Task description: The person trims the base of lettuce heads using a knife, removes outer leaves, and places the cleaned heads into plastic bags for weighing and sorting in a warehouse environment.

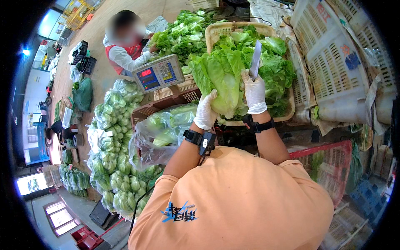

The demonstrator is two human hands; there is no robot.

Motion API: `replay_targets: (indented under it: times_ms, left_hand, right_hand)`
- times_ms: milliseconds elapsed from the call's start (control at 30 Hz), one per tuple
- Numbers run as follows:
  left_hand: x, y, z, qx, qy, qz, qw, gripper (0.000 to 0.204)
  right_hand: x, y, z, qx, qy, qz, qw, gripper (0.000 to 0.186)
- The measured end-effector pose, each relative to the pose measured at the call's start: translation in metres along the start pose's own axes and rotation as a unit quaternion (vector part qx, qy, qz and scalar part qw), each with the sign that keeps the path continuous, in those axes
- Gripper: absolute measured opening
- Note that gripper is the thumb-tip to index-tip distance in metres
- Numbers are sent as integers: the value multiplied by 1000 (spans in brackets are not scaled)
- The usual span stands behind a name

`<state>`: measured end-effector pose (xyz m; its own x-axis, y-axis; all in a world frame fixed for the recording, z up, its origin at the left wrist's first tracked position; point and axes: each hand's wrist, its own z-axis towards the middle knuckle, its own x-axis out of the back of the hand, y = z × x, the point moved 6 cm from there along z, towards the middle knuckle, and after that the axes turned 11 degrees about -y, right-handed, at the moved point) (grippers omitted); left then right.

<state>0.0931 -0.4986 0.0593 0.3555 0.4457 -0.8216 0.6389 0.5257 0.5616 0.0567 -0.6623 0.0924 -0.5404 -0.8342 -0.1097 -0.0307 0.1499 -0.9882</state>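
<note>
A large head of green leafy lettuce (218,77) is held up in front of me, its base toward my body. My left hand (206,111), in a white glove, is closed round its lower left side. My right hand (253,92), gloved too, grips a knife (256,60) with the pale blade pointing away from me. That hand's fingertips are at the lettuce's right edge; the knife's handle is hidden in it. Beneath and behind sits a cream plastic basket (291,109) full of loose lettuce (277,75).
To the left, a digital scale (158,74) stands beyond a brown crate (143,111) with bagged lettuce (164,125). Bagged lettuces (110,154) are piled farther left. A person in a red vest (129,57) handles greens opposite. Pale crates (316,46) rise at right; a red crate (345,166) is nearer.
</note>
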Motion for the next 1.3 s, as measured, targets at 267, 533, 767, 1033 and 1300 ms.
replay_targets:
  times_ms: [267, 533, 767, 1033, 1300]
  left_hand:
    - [12, 4, -2, 64, 32, 322, 944, 39]
    - [10, -3, -2, 78, 45, -29, 996, 48]
    - [3, -3, -5, 80, -2, -37, 996, 56]
    - [-15, 8, -13, 55, -53, 11, 997, 54]
    - [-3, 17, -12, 6, 9, 59, 998, 56]
  right_hand:
    - [9, -11, 13, -88, -68, 501, 858, 24]
    - [74, 14, 3, -56, 95, -38, 993, 23]
    - [6, 24, -34, -27, -131, 13, 991, 58]
    - [3, 42, -42, -105, -151, 143, 972, 36]
    - [-11, 26, -44, 35, -157, 37, 986, 44]
